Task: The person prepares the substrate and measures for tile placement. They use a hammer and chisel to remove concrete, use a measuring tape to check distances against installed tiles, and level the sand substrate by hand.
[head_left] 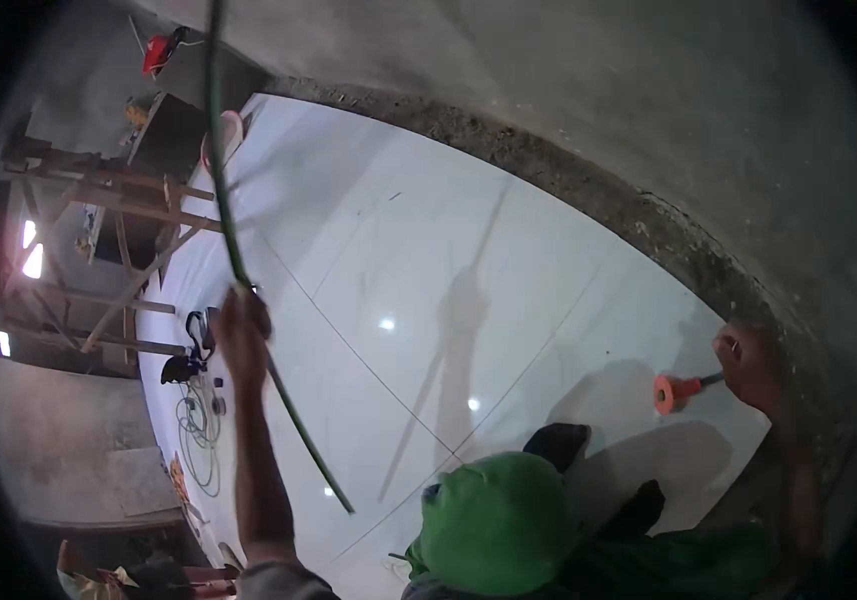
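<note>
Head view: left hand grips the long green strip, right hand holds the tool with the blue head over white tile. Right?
Not the colour: the head view shows the tool in the right hand has an orange-red head, not blue. The rest stands.

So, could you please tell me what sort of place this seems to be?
It looks like a room still being built or renovated: large white floor tiles stop short of a bare grey wall, with rough dirt along the gap, and a wooden frame stands to the left.
</note>
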`<state>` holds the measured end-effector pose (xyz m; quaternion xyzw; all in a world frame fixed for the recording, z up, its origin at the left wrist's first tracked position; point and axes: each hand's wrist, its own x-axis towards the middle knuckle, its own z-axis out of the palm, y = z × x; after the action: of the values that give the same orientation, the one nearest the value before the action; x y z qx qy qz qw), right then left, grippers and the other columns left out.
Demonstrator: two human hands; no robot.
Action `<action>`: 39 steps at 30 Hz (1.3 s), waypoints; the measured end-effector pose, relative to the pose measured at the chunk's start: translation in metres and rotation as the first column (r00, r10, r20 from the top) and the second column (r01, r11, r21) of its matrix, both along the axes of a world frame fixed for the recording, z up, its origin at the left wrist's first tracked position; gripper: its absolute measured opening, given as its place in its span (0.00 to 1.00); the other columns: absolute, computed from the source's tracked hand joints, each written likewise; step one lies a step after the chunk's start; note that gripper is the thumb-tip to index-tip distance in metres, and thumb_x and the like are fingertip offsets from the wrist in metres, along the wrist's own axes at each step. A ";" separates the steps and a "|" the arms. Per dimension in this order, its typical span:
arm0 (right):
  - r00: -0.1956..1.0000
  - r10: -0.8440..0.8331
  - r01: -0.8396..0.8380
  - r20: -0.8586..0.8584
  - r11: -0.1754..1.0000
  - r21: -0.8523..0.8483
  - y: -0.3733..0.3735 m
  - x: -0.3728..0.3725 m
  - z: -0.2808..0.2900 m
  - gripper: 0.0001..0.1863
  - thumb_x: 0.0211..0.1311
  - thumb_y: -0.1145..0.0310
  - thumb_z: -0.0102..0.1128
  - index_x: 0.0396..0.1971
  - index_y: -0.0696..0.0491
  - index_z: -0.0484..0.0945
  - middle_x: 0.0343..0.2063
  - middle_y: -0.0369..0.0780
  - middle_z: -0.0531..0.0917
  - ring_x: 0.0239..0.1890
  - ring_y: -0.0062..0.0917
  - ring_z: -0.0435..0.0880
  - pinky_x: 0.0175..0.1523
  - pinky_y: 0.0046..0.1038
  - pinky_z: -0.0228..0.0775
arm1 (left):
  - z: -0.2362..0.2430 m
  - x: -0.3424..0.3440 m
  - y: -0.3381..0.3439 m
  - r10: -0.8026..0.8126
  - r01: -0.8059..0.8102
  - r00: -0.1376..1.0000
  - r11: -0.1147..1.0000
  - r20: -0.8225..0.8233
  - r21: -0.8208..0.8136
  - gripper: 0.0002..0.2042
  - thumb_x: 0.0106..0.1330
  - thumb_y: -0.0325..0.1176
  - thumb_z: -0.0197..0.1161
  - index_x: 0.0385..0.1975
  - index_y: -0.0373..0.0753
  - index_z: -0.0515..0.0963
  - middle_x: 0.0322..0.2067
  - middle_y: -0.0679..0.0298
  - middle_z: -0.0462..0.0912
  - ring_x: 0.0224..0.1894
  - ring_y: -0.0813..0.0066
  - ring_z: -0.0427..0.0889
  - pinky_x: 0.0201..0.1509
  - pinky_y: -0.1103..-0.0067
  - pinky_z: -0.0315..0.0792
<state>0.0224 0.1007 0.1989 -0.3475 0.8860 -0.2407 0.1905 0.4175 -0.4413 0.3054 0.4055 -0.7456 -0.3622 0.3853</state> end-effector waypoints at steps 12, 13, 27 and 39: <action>0.907 0.254 -0.351 0.336 0.898 0.267 -0.074 0.046 -0.082 0.10 0.64 0.67 0.57 0.26 0.56 0.77 0.28 0.49 0.83 0.36 0.50 0.83 0.43 0.50 0.73 | -0.263 0.111 0.240 -0.386 0.134 0.844 0.824 0.372 0.550 0.21 0.81 0.41 0.53 0.24 0.34 0.74 0.18 0.69 0.72 0.25 0.81 0.69 0.28 0.77 0.64; 0.901 0.338 -0.411 0.274 0.867 0.283 -0.073 0.054 -0.084 0.10 0.65 0.67 0.56 0.27 0.57 0.77 0.29 0.50 0.83 0.37 0.50 0.84 0.45 0.51 0.73 | -0.272 0.099 0.241 -0.431 0.102 0.820 0.757 0.376 0.646 0.21 0.81 0.41 0.54 0.25 0.34 0.75 0.17 0.66 0.73 0.23 0.77 0.71 0.28 0.74 0.66; 0.915 0.230 -0.335 0.331 0.890 0.309 -0.025 0.037 -0.113 0.11 0.69 0.66 0.52 0.33 0.58 0.79 0.31 0.48 0.83 0.37 0.48 0.84 0.49 0.50 0.74 | -0.327 -0.086 0.243 -0.634 0.454 0.679 0.759 0.370 0.467 0.20 0.77 0.41 0.55 0.27 0.31 0.77 0.20 0.47 0.77 0.23 0.48 0.77 0.31 0.62 0.71; 0.974 -0.172 0.161 0.149 0.984 0.080 0.057 -0.037 -0.178 0.08 0.70 0.66 0.58 0.37 0.55 0.81 0.34 0.49 0.82 0.40 0.44 0.84 0.44 0.42 0.75 | -0.317 -0.137 0.264 -0.665 0.227 0.667 0.612 0.337 0.758 0.25 0.79 0.46 0.53 0.22 0.32 0.77 0.14 0.63 0.75 0.16 0.77 0.76 0.21 0.72 0.71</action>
<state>-0.0142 0.1575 0.0213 -0.2456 0.9020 -0.2523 0.2497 0.2809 -0.1777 -0.0112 0.3924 -0.7275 -0.5436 -0.1459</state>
